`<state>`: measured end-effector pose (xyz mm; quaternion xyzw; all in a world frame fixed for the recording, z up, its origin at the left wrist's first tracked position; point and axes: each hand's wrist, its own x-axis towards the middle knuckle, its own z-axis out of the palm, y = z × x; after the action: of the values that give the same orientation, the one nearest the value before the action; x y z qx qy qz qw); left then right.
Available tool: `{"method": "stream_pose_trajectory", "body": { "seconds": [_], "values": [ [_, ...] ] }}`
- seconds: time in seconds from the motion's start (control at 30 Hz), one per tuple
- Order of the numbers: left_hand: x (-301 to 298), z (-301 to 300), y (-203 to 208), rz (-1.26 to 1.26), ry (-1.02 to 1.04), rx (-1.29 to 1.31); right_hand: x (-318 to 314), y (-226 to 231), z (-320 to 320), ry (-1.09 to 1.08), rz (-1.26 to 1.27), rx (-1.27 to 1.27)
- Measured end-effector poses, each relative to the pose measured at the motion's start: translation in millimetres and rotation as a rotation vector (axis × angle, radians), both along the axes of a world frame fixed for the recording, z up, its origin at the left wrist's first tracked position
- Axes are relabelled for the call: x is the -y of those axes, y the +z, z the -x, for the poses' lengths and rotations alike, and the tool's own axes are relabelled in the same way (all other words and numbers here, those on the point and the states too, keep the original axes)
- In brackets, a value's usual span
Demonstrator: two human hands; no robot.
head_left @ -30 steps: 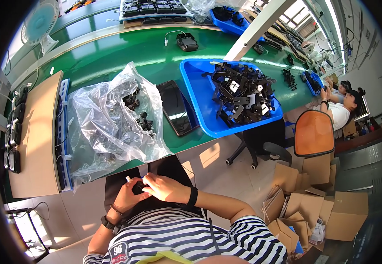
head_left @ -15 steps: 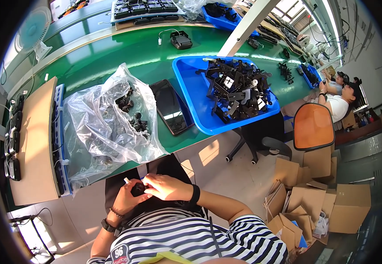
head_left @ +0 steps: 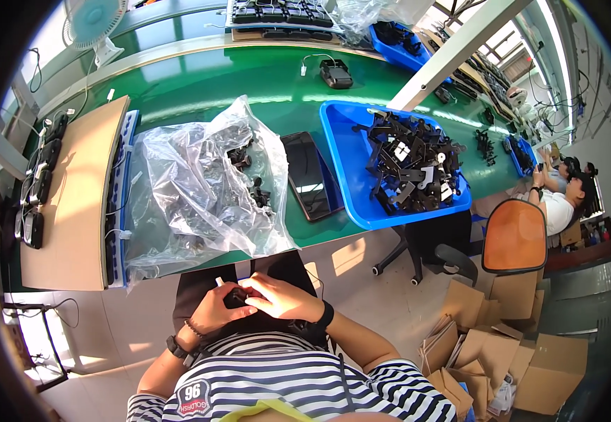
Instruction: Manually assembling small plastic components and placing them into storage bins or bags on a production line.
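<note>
Close to my lap, my left hand (head_left: 212, 307) is closed round a small black rounded device (head_left: 236, 298), most of it covered by fingers. A white connector tip sticks up beside the left thumb. From the other side my right hand (head_left: 284, 297) grips the same device, its fingertips bent over the top and the thumb against the front. On the green table beyond lies a crumpled clear plastic bag (head_left: 179, 190) with small black parts (head_left: 259, 195) in it. A dark tablet (head_left: 310, 176) lies to its right, partly under the rim of a blue tray.
The blue tray (head_left: 341, 162) is heaped with black brackets (head_left: 414, 165). A cardboard sheet (head_left: 73, 204) with black devices stands left. Farther back are another black device with a cable (head_left: 336, 73) and a fan (head_left: 94, 22). An orange chair (head_left: 515, 235), cardboard boxes (head_left: 548, 373) and seated people are right.
The view has turned, so the table and its contents sit farther right in the picture. Both hands stay on the black device, with only slight shifts of the fingers.
</note>
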<state>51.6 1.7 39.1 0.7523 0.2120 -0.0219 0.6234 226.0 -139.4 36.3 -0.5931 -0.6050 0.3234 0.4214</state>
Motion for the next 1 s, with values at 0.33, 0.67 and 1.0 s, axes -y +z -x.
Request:
{"method": "stream_pose_trajectory", "body": {
  "seconds": [0.33, 0.67, 1.0],
  "values": [
    [7, 0, -7, 0.06, 0.04, -0.001, 2, -4, 10, -0.086, 0.051, 0.021],
    [8, 0, -7, 0.018, 0.049, -0.019, -4, -18, 18, -0.123, 0.111, 0.205],
    [9, -3, 3, 0.069, 0.011, -0.009, 3, -8, 9, -0.057, 0.185, -0.092]
  ]
}}
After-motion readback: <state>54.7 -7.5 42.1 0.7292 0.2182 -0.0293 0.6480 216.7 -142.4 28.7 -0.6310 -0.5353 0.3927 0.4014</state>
